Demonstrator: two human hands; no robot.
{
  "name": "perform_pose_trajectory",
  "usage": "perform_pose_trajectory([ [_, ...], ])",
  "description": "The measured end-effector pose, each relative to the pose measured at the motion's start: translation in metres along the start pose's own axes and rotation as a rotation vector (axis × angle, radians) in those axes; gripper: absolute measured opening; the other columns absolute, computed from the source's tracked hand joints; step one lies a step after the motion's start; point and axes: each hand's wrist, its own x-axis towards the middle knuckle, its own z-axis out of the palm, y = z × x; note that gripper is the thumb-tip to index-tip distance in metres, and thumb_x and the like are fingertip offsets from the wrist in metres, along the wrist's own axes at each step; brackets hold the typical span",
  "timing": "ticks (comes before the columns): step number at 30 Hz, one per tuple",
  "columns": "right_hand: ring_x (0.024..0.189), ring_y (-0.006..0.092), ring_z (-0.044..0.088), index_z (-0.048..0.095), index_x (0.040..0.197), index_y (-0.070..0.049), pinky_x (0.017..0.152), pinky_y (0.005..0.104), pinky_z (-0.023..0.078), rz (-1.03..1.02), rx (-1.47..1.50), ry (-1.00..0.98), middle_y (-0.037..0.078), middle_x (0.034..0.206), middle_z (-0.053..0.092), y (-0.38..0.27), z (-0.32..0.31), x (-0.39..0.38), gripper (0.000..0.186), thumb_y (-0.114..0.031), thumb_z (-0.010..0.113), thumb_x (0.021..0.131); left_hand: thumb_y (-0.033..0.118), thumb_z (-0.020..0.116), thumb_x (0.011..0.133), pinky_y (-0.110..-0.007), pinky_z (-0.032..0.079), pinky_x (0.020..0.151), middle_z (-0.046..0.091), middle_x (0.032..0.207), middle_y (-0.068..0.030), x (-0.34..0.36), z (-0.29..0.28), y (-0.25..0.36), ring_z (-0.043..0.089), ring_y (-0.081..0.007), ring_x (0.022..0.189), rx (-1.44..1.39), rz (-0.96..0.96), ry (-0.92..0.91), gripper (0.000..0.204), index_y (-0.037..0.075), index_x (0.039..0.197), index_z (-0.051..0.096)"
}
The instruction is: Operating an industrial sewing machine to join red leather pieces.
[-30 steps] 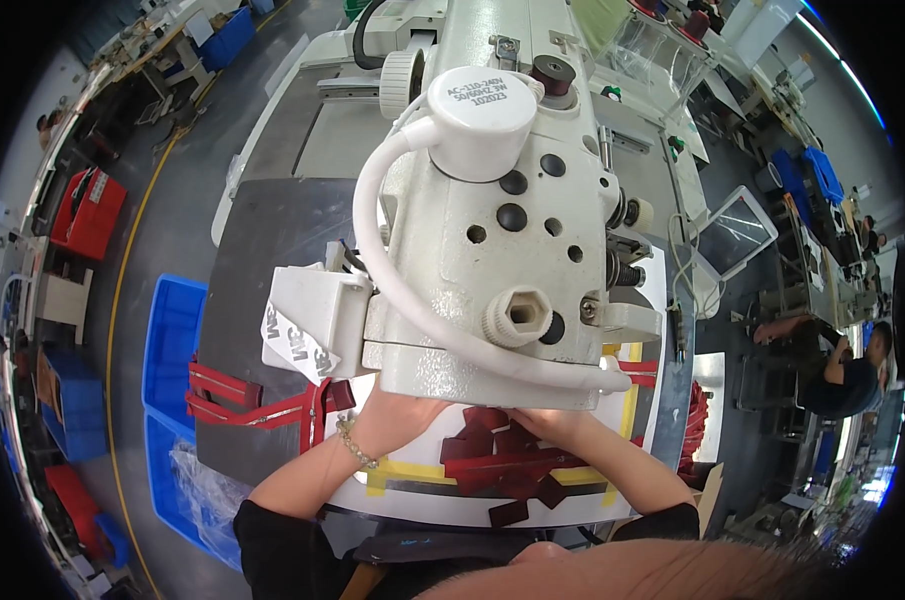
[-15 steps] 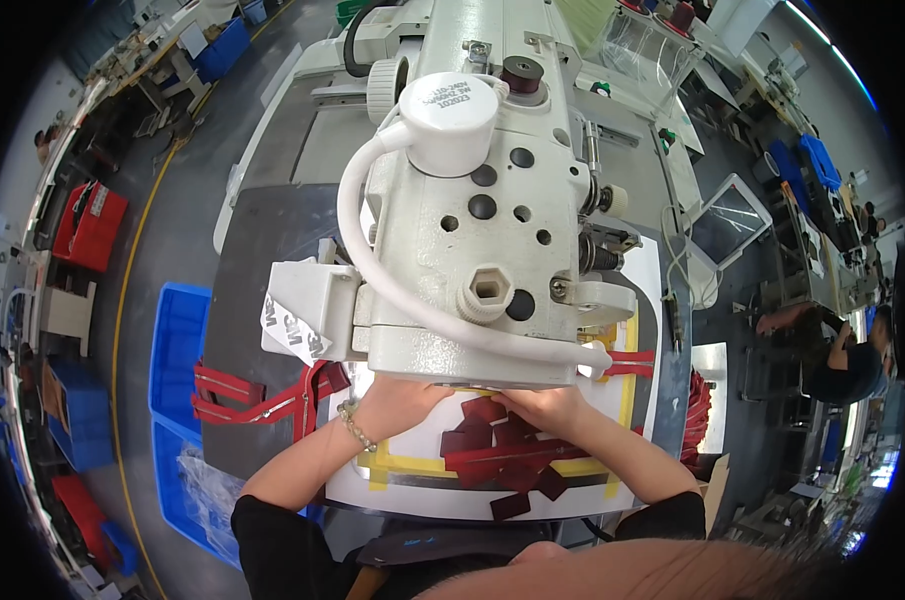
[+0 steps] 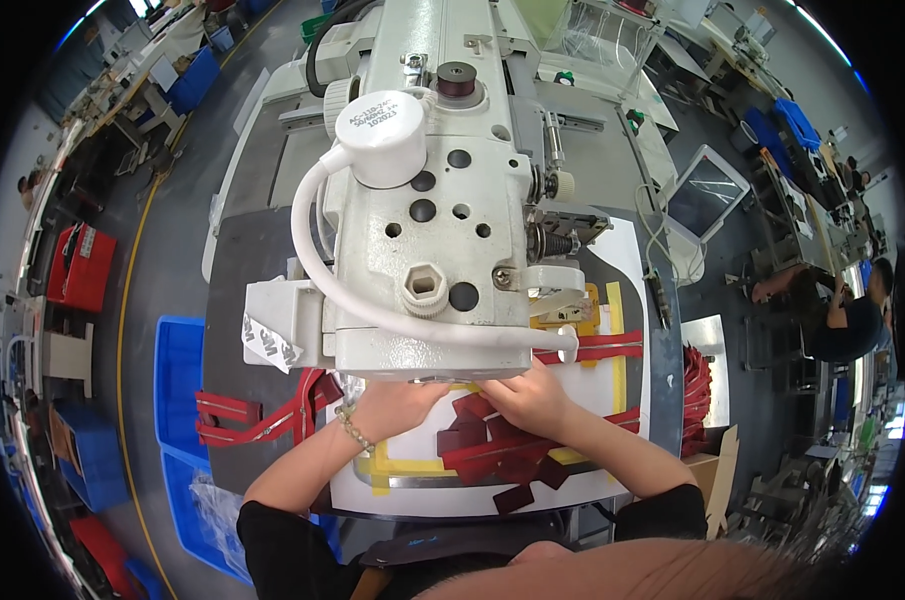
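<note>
A white industrial sewing machine head (image 3: 432,240) covers the place where both hands work. My left hand (image 3: 400,408), with a beaded bracelet at the wrist, reaches under its front edge; the fingers are mostly hidden. Close by on the right, my right hand (image 3: 528,402) also reaches beneath the head, its fingertips hidden. What either hand holds cannot be made out. Several dark red fabric pieces (image 3: 513,498) lie loose just in front of the hands. A red zipper strip (image 3: 477,458) runs across them, passing under my right forearm.
Yellow tape (image 3: 412,466) edges a white sheet on the machine bed. More red zipper (image 3: 227,408) hangs over the left edge beside blue bins (image 3: 179,350). Bunched red zipper (image 3: 694,400) hangs at the right by a cardboard box (image 3: 717,485). A screen (image 3: 709,195) stands behind; another person (image 3: 852,325) sits far right.
The view has shifted, so the machine appears further left. My right hand has moved slightly left and further under the head; my left hand stays nearly in place. More zipper shows at the right.
</note>
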Motion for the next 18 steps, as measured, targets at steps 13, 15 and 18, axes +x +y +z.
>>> perform_pose_trajectory([
  [13,0.105,0.0279,0.054,0.059,0.110,0.001,0.094,0.0391,0.040,0.172,-0.182,-0.046,0.012,0.107,0.056,-0.033,0.011,0.002,0.036,-0.012,0.060,0.077,0.023,0.067,0.079,-0.038,0.042,0.083,0.064,0.103,-0.0024,0.001,0.002,0.009,0.059,-0.0191,0.091,0.117,0.038,0.236,0.034,0.011,0.110,0.061],
  [15,0.105,0.0281,0.054,0.059,0.110,0.002,0.095,0.0395,0.040,0.168,-0.209,-0.030,0.012,0.106,0.056,-0.034,0.013,0.002,0.035,-0.012,0.059,0.077,0.026,0.068,0.078,-0.041,0.040,0.086,0.064,0.102,-0.0017,-0.003,0.001,0.009,0.058,-0.0194,0.092,0.192,0.081,0.299,0.036,0.011,0.110,0.061],
  [18,0.106,0.0280,0.054,0.060,0.109,0.002,0.095,0.0404,0.039,0.169,-0.268,-0.020,0.012,0.106,0.057,-0.036,0.015,0.002,0.035,-0.013,0.058,0.077,0.029,0.068,0.078,-0.038,0.036,0.093,0.062,0.109,0.0000,-0.009,-0.006,0.003,0.055,-0.0204,0.106,0.136,-0.046,0.257,0.041,0.012,0.114,0.060],
])
